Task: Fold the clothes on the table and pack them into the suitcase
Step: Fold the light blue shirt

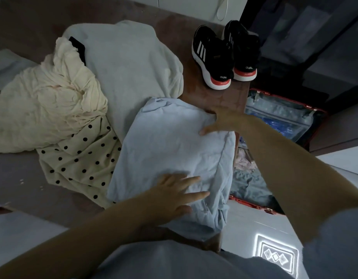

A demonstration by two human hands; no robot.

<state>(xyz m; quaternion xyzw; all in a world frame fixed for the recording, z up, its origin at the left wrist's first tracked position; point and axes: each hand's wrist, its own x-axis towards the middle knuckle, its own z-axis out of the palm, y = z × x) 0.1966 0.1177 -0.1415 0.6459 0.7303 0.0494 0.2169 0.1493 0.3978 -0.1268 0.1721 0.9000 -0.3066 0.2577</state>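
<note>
**Blue garment flattened at the surface edge, ready for the suitcase**

The blue garment (170,150) is laid as a folded packet at the right-hand edge of the surface (23,188), just off the middle of the view toward 5 o'clock. One side of it droops over that edge. It is likely kept there because the open suitcase (278,112) lies on the floor directly beyond, at 3 o'clock, so only a short carry is needed.

The left hand (174,192) is pressed flat on the near part of the packet with its fingers spread. This seems meant to push out air and keep the layers from sliding. The right hand (220,121) is set at the far right corner of the packet, at 2 o'clock from the left hand. Its thumb is laid on top of the cloth and its fingers are curled over the edge, so the corner appears to be pinched and held square.

The other clothes are not yet folded. A white garment (129,63) is spread at 11 o'clock, a crumpled cream garment (49,109) is heaped at 9 o'clock, and a polka-dot garment (81,162) is partly covered by both the cream one and the blue packet at 8 o'clock. A pair of shoes (220,55) is stood at 1 o'clock, well apart from the folding. Some cloth is already seen inside the suitcase.
</note>
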